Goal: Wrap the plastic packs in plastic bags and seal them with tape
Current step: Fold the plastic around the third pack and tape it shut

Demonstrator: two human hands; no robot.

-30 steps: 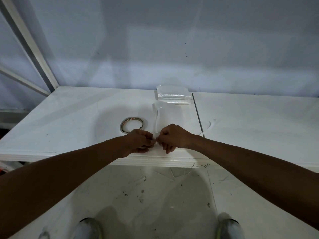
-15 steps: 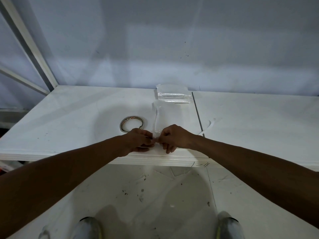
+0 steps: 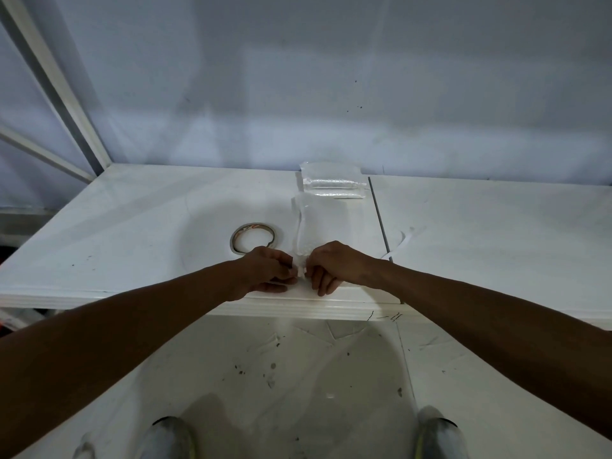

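Bag (image 3: pixel 311 226), clear and glossy, lies flat just right of the tape roll (image 3: pixel 255 237); left hand (image 3: pixel 265 271) and right hand (image 3: pixel 334 265) each pinch its near edge in a closed grip.

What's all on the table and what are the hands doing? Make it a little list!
table: white tabletop
left hand: pinching the near end of the plastic bag
right hand: pinching the same end, close beside the left
tape roll: flat on the table, left of the bag
plastic packs: stacked at the back, beyond the bag
paper strip: loose, right of the hands
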